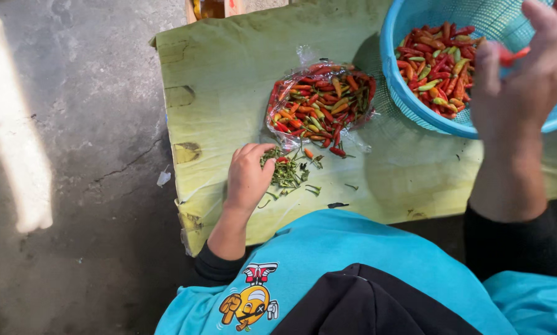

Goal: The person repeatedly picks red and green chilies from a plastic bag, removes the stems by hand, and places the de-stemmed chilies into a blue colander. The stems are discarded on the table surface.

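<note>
Cracked concrete floor surrounds a green tabletop (229, 74). Left hand (247, 177), fingers curled, rests on the stem pile (289, 172) near the front edge. Right hand (526, 80) pinches a red chili (512, 56) over the blue basket (409, 18); a loose pinch could drop it outside.

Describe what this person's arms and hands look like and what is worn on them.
Both hands are bare: no gloves, rings or watch show on the left hand or the right hand. Each forearm is uncovered down to a black sleeve pushed up the arm, worn under a bright blue top with a cartoon print.
</note>
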